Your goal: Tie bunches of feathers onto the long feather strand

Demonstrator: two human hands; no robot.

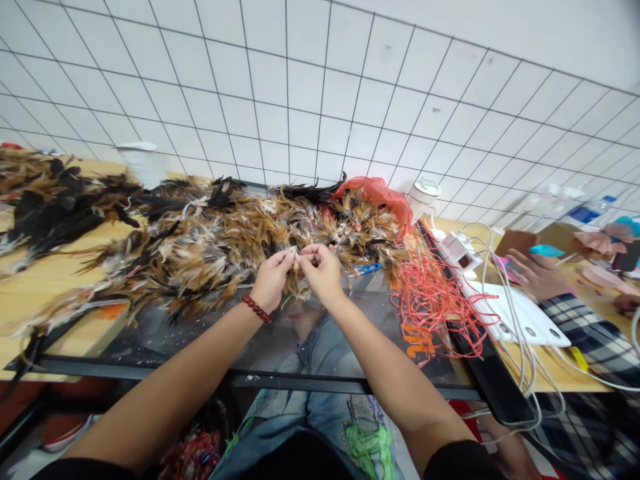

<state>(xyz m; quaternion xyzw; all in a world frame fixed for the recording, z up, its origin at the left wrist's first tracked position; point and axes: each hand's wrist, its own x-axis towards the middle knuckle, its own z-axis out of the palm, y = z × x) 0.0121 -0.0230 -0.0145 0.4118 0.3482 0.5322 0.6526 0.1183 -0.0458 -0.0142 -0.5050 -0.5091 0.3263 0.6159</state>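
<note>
My left hand (273, 275) and my right hand (323, 270) meet over a glass table top (210, 340), fingers pinched together on a small bundle of brown feathers (299, 275). A red bead bracelet (256, 309) circles my left wrist. A large heap of brown and black feathers (200, 247) lies just beyond my hands. A tangle of red strings (430, 300) lies to the right of my right hand.
Blue scissors (367, 269) lie by the heap. A red plastic bag (377, 195) and a white jar (423, 197) stand behind. At right, another person's hand (533, 273) in a plaid sleeve rests by a white power strip (520, 317) with cables. A white cup (143, 162) stands at back left.
</note>
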